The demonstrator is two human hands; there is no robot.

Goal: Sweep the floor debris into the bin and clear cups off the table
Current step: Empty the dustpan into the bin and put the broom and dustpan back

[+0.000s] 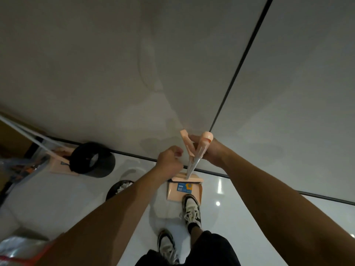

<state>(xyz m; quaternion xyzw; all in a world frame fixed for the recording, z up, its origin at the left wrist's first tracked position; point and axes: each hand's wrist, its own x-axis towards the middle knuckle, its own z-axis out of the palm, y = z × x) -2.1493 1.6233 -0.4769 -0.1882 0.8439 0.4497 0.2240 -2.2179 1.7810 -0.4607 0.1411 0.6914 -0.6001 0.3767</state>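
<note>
Your right hand point(208, 150) is gripping both upright handles point(194, 156); your left hand point(169, 160) is curling beside them, its hold unclear; the dustpan point(184, 191) is standing directly below.

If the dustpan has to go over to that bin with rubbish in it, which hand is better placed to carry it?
Probably the right hand: it already grips both peach handles above the dustpan. The left hand is curled beside them, seemingly holding neither, though the bin lies on its side.
</note>
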